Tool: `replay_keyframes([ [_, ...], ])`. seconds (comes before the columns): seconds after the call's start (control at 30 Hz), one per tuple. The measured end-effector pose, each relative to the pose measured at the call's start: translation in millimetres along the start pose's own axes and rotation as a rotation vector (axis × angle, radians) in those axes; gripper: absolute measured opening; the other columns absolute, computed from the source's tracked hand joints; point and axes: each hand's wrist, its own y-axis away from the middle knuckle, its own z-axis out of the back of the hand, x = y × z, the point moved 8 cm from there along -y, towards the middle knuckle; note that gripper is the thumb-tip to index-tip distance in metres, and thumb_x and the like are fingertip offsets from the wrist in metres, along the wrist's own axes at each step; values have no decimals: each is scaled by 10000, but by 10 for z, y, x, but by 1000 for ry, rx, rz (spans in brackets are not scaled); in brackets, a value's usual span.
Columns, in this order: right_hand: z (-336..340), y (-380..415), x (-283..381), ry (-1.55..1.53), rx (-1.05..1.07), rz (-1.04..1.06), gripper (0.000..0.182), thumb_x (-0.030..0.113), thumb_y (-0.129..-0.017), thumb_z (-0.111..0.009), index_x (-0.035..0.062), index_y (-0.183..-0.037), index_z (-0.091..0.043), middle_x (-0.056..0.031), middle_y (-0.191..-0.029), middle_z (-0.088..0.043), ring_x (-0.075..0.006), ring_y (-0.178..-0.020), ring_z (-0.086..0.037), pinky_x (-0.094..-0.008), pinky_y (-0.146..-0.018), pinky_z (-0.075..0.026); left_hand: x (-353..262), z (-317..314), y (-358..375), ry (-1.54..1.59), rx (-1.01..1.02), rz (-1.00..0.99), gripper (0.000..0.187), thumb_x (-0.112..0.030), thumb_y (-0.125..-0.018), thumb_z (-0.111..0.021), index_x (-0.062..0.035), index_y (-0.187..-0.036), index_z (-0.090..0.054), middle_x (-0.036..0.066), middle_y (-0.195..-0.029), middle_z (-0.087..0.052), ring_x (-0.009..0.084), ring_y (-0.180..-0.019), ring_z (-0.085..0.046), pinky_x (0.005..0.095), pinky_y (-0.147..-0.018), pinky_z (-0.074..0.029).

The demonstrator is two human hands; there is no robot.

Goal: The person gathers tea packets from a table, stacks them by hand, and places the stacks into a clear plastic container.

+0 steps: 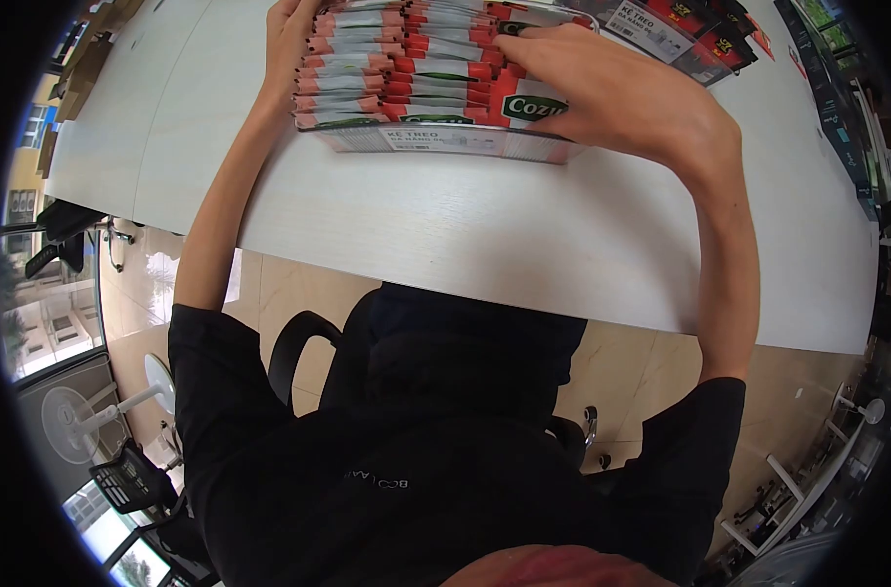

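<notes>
A clear plastic box (343,140) near the far side of the table is packed with rows of small sachets. Pale pink and silver sachets (343,73) fill its left side, and red and silver sachets (441,73) stand beside them. My left hand (291,39) grips the box's left wall, its fingertips partly cut off by the frame's top. At the right end, my right hand (602,88) reaches over the rim, thumb and fingers closed about a red sachet marked Cozy (532,106). The palm hides the box's right wall.
More clear boxes of dark and red packs (675,34) lie at the back right of the white table (485,235). Cardboard boxes (84,54) line the far left edge. A black chair (304,352) and standing fans (74,421) are around the table.
</notes>
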Motion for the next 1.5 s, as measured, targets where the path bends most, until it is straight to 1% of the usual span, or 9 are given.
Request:
replay_keyframes([
  [0.33,-9,63,29,38,-117,65,607,161,-821,-768,57,-1376,-547,-117,-1300,-621,-287,-1219,-568,-351,-1050,-470,38,28,-18,-60,0,7,387,-401,-995,-607,-60,-811,-596,-43,-740,-488,46,-668,-417,205,-625,-340],
  [0.43,-4,28,16,-53,-80,71,525,136,-822,-759,47,-1309,-584,-118,-1234,-639,-298,-1163,-585,-357,-1012,-479,14,12,-9,-48,5,-13,382,-392,-996,-607,-55,-816,-599,-39,-748,-499,49,-672,-429,205,-634,-351],
  [0.6,-41,15,-21,14,-63,28,209,82,-833,-699,53,-1012,-594,-106,-1028,-620,-290,-1024,-615,-376,-863,-514,23,28,-39,-27,16,-54,378,-381,-998,-606,-43,-829,-603,-28,-766,-516,53,-686,-448,207,-652,-370],
  [0.7,-32,19,-42,-88,-5,-52,189,52,-830,-672,50,-990,-572,-117,-1012,-601,-308,-987,-611,-388,-839,-507,36,37,-46,-29,29,-55,379,-380,-997,-608,-38,-832,-603,-23,-772,-520,53,-692,-451,206,-658,-376],
  [1.07,51,155,3,-129,-222,46,218,31,-783,-654,69,-969,-548,-82,-983,-569,-284,-954,-601,-381,-832,-503,-24,2,-35,-100,20,-56,395,-393,-998,-604,-49,-804,-584,-24,-763,-515,55,-694,-451,209,-656,-382],
  [1.13,54,148,-6,-157,-228,43,217,24,-780,-649,69,-964,-544,-78,-979,-566,-283,-956,-598,-382,-837,-502,-36,-50,35,-27,-3,50,398,-399,-994,-606,-57,-794,-574,-27,-757,-508,54,-697,-454,215,-660,-389],
  [1.2,1,76,-8,-46,-169,91,350,130,-838,-736,14,-1126,-573,-140,-1019,-601,-328,-1031,-588,-400,-894,-489,-41,-57,53,-36,-14,35,399,-402,-996,-602,-60,-793,-572,-32,-752,-498,53,-694,-448,213,-655,-383],
  [1.43,-103,-49,-65,-69,77,-56,479,121,-816,-755,24,-1234,-544,-158,-1034,-639,-329,-1019,-597,-398,-872,-492,-207,-154,106,-60,36,-91,423,-374,-1045,-528,-42,-794,-604,-33,-748,-511,56,-732,-436,219,-700,-356],
  [1.5,73,48,-9,-17,-29,17,491,125,-805,-765,37,-1237,-548,-147,-1055,-658,-321,-1027,-602,-401,-873,-494,-173,-159,119,-40,33,-44,423,-382,-1038,-540,-53,-778,-597,-42,-717,-480,54,-700,-417,218,-675,-342],
])
